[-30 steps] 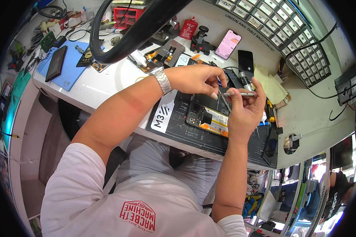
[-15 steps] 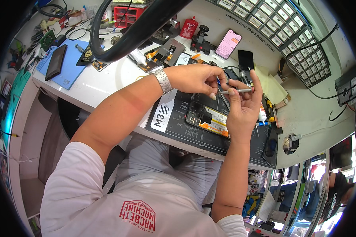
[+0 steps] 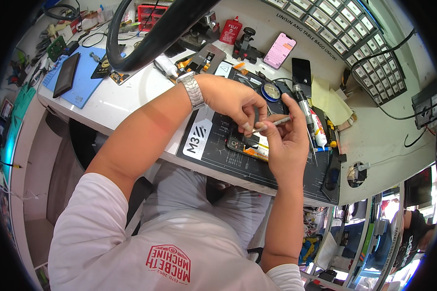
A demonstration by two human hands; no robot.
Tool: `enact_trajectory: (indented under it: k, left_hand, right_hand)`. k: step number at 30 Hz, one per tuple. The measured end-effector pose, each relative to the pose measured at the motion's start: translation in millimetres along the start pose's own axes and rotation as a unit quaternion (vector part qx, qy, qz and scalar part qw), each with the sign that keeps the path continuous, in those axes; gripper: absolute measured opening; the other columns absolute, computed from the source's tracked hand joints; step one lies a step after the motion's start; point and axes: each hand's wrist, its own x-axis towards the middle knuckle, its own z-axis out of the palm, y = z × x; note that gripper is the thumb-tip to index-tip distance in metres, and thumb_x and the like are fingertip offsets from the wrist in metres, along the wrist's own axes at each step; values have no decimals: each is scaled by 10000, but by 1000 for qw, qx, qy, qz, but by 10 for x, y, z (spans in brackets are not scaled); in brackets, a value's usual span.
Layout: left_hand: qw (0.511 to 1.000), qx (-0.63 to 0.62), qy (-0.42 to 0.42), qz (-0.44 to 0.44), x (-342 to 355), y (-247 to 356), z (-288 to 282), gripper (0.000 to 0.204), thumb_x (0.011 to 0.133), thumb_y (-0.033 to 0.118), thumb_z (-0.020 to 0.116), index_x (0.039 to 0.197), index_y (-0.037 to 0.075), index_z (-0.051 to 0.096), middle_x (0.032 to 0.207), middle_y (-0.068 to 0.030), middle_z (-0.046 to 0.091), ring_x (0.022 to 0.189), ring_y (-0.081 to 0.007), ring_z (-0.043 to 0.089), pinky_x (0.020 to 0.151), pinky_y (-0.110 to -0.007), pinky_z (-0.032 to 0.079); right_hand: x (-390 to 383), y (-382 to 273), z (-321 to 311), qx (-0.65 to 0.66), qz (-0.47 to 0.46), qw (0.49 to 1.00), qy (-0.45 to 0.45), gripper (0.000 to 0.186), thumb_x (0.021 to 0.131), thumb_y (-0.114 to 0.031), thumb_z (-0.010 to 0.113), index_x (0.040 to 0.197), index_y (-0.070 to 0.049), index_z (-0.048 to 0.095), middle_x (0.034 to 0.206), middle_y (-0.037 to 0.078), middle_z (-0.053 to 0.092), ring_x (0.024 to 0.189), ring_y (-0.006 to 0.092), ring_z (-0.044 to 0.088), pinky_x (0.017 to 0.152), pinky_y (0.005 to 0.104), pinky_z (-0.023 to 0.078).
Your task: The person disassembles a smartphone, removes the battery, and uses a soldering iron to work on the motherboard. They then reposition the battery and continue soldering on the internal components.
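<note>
Head view: both the left hand (image 3: 235, 102) and right hand (image 3: 284, 140) pinch a thin metal tool (image 3: 272, 123) over the opened phone (image 3: 247, 144), where a slip could gouge its bare parts.

Phone repair workshop, small bench setup. Evidence: white L-shaped worktop (image 3: 116, 104) crowded with gear; dark rubber repair mat with printed grid (image 3: 296, 177) carrying an opened phone with exposed yellow and black internals (image 3: 250, 145); pink-screened smartphone (image 3: 279, 50) and black smartphone (image 3: 302, 72) propped against the wall; wall rack of small clear parts drawers (image 3: 354, 34); blue silicone work mat (image 3: 80, 87) with a dark slab-shaped handset (image 3: 65, 75) on it; red squeeze bottle (image 3: 230, 30); red compartment parts tray (image 3: 150, 12); loose green circuit board (image 3: 56, 47); cables everywhere.
</note>
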Motion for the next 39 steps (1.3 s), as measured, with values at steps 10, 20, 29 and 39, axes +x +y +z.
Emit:
enact_trajectory:
  k: [10,20,29,39]
  left_hand:
    - [994,11,-87,-68,-99,73,-20,328,1025,269,748,1266,48,723,1159,-55,891,987,-157,854,799,-296,595]
    - [994,84,-52,-56,-21,-83,-52,438,937,357,850,1277,94,764,1122,-55,859,969,-176,819,834,-321,604]
    - [946,316,16,-70,-102,127,207,774,713,419,1073,1311,84,714,1344,-155,668,1215,-364,741,1009,-457,609]
    - [959,276,61,-29,-22,107,265,783,781,304,1054,1436,101,676,1380,-151,660,1294,-372,714,1065,-470,601]
  right_hand:
    - [-179,-92,127,-45,29,998,-45,686,1064,49,792,1695,-98,568,1086,90,833,991,162,831,917,335,650]
    - [-170,-123,138,6,-6,992,-126,680,1067,115,755,1694,-56,554,1149,115,817,1055,167,802,957,335,648]
    - [-205,19,86,-42,-2,994,-97,673,1049,64,798,1660,-154,620,1130,113,848,1027,196,834,950,356,658]
    - [-219,132,-50,-4,-48,999,12,675,1049,83,802,1668,-75,586,1102,113,811,1045,163,802,959,329,645]
